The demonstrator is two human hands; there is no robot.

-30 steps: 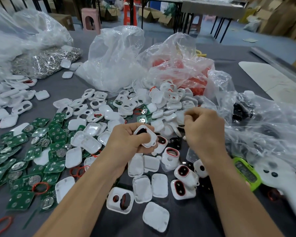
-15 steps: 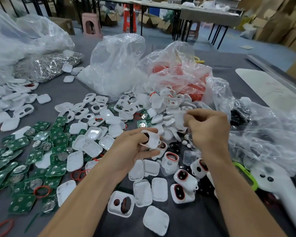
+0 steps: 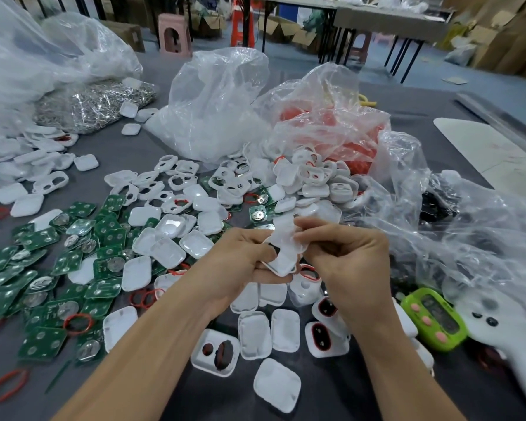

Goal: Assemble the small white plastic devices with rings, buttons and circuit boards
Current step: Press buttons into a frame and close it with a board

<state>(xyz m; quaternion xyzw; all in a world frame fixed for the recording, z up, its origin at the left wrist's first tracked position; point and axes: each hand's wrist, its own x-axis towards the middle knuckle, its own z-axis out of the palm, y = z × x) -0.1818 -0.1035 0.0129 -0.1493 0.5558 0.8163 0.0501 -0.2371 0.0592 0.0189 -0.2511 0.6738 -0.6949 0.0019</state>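
Above the middle of the table, my left hand [image 3: 240, 262] grips a white plastic shell [image 3: 281, 256] with a dark opening. My right hand [image 3: 346, 262] has its curled fingertips on the shell's upper right edge; what it pinches there is hidden. Green circuit boards [image 3: 43, 268] cover the table's left side. Loose white shells and covers [image 3: 301, 180] are heaped behind my hands. Shells fitted with red rings [image 3: 319, 335] lie below my right wrist. Loose red rings [image 3: 78, 323] lie among the boards.
Clear plastic bags stand behind the heap: one of white parts [image 3: 213, 117], one of red parts [image 3: 331, 126], one of black parts [image 3: 438, 208]. A bag of metal pieces [image 3: 97, 101] is at far left. A green timer [image 3: 434, 319] and a white handheld device [image 3: 504, 335] lie at the right.
My right hand has come down and left to meet the shell in my left hand; the hands were apart before. The left hand has turned the shell more upright.
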